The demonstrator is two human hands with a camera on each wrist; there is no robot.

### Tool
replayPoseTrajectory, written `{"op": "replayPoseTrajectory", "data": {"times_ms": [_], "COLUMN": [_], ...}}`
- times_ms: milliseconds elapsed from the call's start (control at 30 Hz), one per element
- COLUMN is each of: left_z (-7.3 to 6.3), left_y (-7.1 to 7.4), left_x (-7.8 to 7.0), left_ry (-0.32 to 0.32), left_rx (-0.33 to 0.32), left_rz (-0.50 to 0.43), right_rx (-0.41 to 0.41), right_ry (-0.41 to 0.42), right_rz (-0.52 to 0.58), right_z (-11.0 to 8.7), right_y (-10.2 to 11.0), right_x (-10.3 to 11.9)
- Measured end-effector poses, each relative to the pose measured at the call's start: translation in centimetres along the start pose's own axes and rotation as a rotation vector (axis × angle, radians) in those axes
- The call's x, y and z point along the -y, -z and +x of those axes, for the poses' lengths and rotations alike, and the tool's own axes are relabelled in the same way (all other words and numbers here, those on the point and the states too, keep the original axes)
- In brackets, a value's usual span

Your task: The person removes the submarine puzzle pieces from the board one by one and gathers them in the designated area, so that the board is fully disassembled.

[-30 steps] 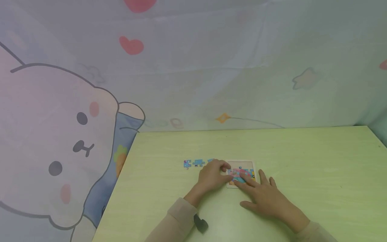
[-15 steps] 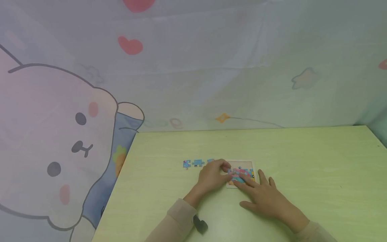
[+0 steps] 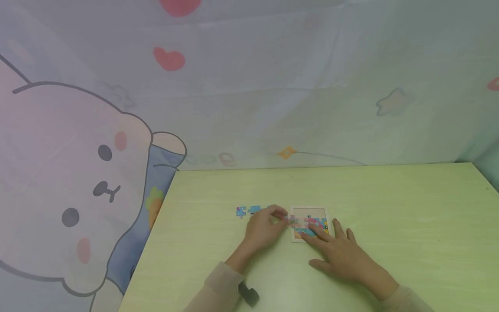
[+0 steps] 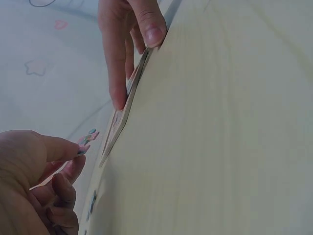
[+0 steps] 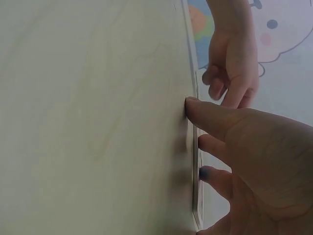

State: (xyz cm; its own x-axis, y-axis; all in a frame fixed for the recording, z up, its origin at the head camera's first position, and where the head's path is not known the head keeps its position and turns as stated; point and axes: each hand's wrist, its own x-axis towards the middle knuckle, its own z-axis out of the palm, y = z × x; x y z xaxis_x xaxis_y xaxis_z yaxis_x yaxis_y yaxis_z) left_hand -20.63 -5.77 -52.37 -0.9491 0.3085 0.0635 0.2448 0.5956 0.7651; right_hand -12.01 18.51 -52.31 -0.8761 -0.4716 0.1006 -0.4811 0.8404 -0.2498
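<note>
The hearts and star on the pale cloth behind the desk are printed shapes, as is the big cartoon animal at the left, with its blue clothing and orange carrot. The cloth is thin-looking and creased. The desk has a smooth, yellow-green top with faint wood-like streaks.

The square tray is flat, with a pale, raised rim; brightly coloured puzzle pieces fill part of it, in pink, blue and yellow, while bare backing shows along the far side. To its left lie loose pieces, mostly blue, with knobs and notches, in a row along the desk; the one nearest the hand is largely hidden.

The left hand has its thumb and forefinger clamped on a jigsaw piece, pink with a bluish knob, held up just beside the tray's left edge. Its remaining fingers are curled in. The right hand has its fingers straight and apart, two fingertips resting on the puzzle in the tray and the thumb stretched away from it. Both wrists come out of beige sleeves, and a dark heart shape shows at the left cuff.

Half a second ago the left fingers were over the tray's left side; they have since drawn back leftward with the piece, while the right hand has stayed in place.
</note>
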Motion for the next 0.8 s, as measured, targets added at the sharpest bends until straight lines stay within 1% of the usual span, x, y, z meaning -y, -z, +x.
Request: {"op": "replayPoseTrajectory", "data": {"times_ms": [100,200,300,500,633,800], "left_z": [-0.8,-1.5,-2.2,-3.0,-3.3,-3.5], "left_y": [1.2,2.6,3.9,6.2,7.4,8.2], "left_x": [0.7,1.5,2.5,4.4,5.5,6.3], "left_ry": [0.015,0.026,0.042,0.091,0.111,0.156], "left_rx": [-0.023,-0.045,-0.063,-0.102,-0.128,-0.139], "left_rz": [-0.038,-0.047,-0.045,-0.03,-0.016,0.008], "right_rx": [-0.005,-0.005,-0.004,-0.01,-0.015,-0.01], "right_ry": [-0.001,-0.001,-0.003,-0.002,0.003,-0.002], "right_rz": [-0.001,-0.002,0.001,0.011,0.005,0.006], "right_z": [0.0,0.0,-0.1,-0.1,-0.1,-0.2], "right_y": [0.1,0.0,-0.1,-0.2,-0.2,-0.1], "right_x": [0.1,0.2,0.3,0.3,0.2,0.2]}}
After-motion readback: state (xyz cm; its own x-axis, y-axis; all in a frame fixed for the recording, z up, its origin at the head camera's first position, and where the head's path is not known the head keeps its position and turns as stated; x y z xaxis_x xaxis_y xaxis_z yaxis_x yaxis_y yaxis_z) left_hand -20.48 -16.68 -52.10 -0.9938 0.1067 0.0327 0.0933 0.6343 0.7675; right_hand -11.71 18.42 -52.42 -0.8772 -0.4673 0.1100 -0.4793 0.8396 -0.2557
